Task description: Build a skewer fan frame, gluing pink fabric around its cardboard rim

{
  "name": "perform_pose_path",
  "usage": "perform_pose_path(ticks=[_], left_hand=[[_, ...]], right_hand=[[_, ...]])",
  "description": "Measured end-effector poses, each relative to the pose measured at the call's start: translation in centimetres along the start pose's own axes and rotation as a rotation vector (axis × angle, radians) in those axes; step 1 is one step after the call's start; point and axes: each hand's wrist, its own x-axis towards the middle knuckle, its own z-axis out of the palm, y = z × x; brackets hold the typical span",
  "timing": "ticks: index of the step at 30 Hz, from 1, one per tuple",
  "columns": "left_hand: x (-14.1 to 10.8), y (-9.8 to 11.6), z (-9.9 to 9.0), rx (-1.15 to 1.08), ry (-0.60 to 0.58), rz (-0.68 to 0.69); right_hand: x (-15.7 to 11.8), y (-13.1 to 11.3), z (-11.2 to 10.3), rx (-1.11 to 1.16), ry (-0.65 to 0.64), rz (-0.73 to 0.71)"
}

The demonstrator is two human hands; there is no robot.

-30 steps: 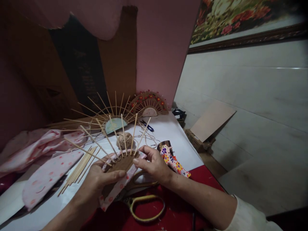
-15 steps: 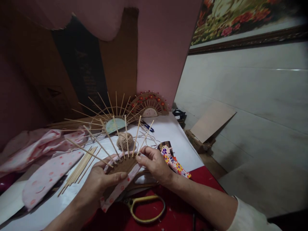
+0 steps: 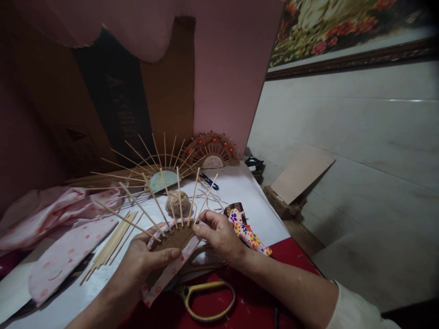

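Note:
Between my hands is a half-round cardboard piece, edged with pink-spotted white fabric and fanned with several thin wooden sticks. My left hand grips its left side, thumb lying across the cardboard face and fingers behind. At the right end of the curved edge, my right hand pinches the rim near the last stick, thumb in front. A strip of the spotted fabric runs along the lower edge. Just below lie scissors with yellowish handles, their blades hidden under the piece.
Behind stand a twine ball, a stick frame with a pale green half-round and a flower-trimmed fan. Loose sticks and spotted fabric lie left. Flowered cloth lies right, blue-handled snips farther back.
The view has shifted very slightly. Both hands keep nearly the same hold on the cardboard piece, and nothing has been picked up or let go.

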Motion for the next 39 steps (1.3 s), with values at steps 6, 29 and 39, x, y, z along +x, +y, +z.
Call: perform_pose_path(ticks=[6,29,39], left_hand=[[-0.1,0.6,0.2,-0.041,-0.015,-0.043],[0.9,0.0,-1.2,0.013,-0.017,0.125],[0.6,0.2,-1.0,-0.076,-0.205,0.137]], right_hand=[[-0.2,-0.6,-0.2,0.013,-0.038,-0.033],[0.2,0.3,-0.5,0.051,0.014,-0.064],[-0.3,-0.4,-0.4,0.002,0.068,-0.133]])
